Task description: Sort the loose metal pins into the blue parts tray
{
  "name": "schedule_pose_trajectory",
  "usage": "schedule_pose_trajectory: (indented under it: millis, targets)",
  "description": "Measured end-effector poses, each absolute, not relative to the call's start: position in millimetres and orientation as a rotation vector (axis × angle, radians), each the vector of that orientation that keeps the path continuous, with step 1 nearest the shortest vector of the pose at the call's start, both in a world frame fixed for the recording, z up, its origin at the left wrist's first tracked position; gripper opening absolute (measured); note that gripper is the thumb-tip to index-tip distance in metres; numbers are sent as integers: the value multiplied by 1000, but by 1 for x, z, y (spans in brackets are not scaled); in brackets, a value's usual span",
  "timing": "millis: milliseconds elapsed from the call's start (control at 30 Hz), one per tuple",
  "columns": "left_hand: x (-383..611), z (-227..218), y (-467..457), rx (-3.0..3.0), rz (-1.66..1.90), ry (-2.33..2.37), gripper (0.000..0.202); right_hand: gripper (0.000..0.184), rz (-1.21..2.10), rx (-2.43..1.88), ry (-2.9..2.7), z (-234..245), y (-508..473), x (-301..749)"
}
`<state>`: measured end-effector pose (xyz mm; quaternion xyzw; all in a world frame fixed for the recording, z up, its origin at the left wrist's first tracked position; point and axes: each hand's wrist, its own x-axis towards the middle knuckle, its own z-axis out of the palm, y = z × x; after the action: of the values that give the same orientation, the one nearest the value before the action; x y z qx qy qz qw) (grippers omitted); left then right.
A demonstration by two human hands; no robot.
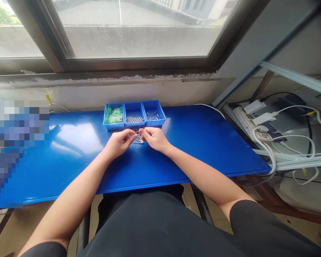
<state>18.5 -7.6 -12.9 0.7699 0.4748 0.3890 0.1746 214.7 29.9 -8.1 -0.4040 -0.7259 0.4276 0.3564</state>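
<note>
My left hand (119,143) and my right hand (155,138) meet at the fingertips just in front of the bins, over a small pile of metal parts (138,137). Each hand seems to pinch a small metal part, too small to identify. Three blue plastic bins stand side by side behind them. The left bin (113,126) holds green pieces, the middle bin (135,125) holds rows of silver cylinders, and the right bin (155,122) holds thin metal pins.
The bins and hands rest on a glossy blue table (192,153) beneath a window (133,32). A power strip (246,121) with white plugs and tangled cables sits beyond the right end. A pixelated patch (16,150) covers the table's left end.
</note>
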Motion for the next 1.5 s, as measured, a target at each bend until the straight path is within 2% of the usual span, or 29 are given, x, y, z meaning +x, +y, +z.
schedule_pose_trajectory:
  millis: [200,700,1133,1333,1500]
  targets:
    - [17,-14,-5,2205,1095,1413,33,57,1122,-990,-1844,-8,29,214]
    - [18,-9,-8,2171,1116,1406,26,34,1112,-933,-1809,-9,30,214]
    - [17,-10,-8,2121,1130,1428,20,47,1488,-922,-1412,-9,41,213]
    - [17,-11,-7,2146,1112,1434,19,40,1284,-1040,-1193,-7,53,222]
    - [17,-10,-8,2148,1086,1437,18,50,1224,-1146,-1189,-6,62,230]
